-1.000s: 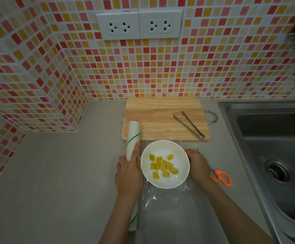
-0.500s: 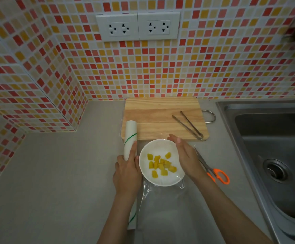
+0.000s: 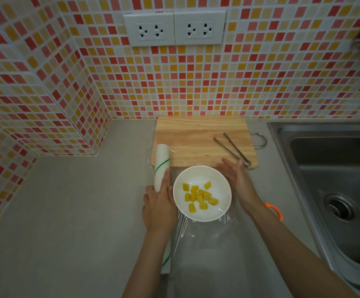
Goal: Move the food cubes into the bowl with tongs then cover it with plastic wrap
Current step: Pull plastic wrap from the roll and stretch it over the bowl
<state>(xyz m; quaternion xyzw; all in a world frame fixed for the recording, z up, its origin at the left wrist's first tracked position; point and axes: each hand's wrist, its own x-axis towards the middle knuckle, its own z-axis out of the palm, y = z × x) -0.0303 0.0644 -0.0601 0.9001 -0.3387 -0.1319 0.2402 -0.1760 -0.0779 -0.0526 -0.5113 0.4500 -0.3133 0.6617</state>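
A white bowl (image 3: 213,175) holds several yellow food cubes (image 3: 198,195) and stands on the grey counter in front of the cutting board. Clear plastic wrap (image 3: 204,235) lies over the bowl and spreads toward me. My left hand (image 3: 158,206) rests on the white plastic wrap roll (image 3: 161,164) just left of the bowl, fingers laid along it. My right hand (image 3: 238,182) lies flat with straight fingers against the bowl's right rim. Metal tongs (image 3: 231,149) lie on the board.
The wooden cutting board (image 3: 196,140) sits against the tiled wall. Orange-handled scissors (image 3: 274,210) lie on the counter, partly hidden behind my right forearm. A steel sink (image 3: 334,181) fills the right side. A tiled wall corner juts out at left.
My right hand slid from the bowl's near right side up and around its far right rim, fingers straightening. The left hand stayed on the roll.
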